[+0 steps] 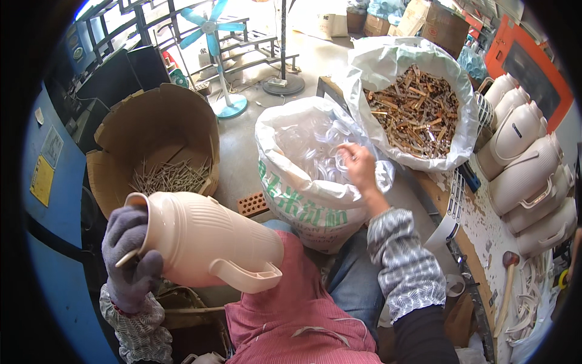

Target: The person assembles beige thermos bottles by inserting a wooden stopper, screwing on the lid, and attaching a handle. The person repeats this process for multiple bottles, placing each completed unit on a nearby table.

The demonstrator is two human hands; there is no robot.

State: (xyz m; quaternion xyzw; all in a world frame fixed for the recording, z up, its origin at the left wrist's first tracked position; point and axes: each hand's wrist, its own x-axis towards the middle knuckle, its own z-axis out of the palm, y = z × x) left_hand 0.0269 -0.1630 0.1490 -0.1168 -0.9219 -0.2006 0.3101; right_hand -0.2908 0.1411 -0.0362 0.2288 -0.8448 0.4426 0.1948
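Note:
In my left hand (130, 258), which wears a grey glove, is a pale pink thermos jug body (212, 236). The hand grips its open rim, with the fingers outside and the thumb at the edge. The ribbed body lies tilted over my lap, its handle (248, 276) facing down and right. My bare right hand (359, 168) is inside a white woven sack (309, 212) among clear plastic rings and strips (321, 136). Its fingers are bent together over the pieces; whatever they pinch is too small to make out.
A cardboard drum (163, 115) with thin sticks stands left. Another white sack (451, 155) holds brown plastic pieces at the far right. Several thermos jugs (518, 133) line the right bench, near a mallet (509, 261). A perforated brick (251, 204) and a blue fan (230, 106) stand on the floor.

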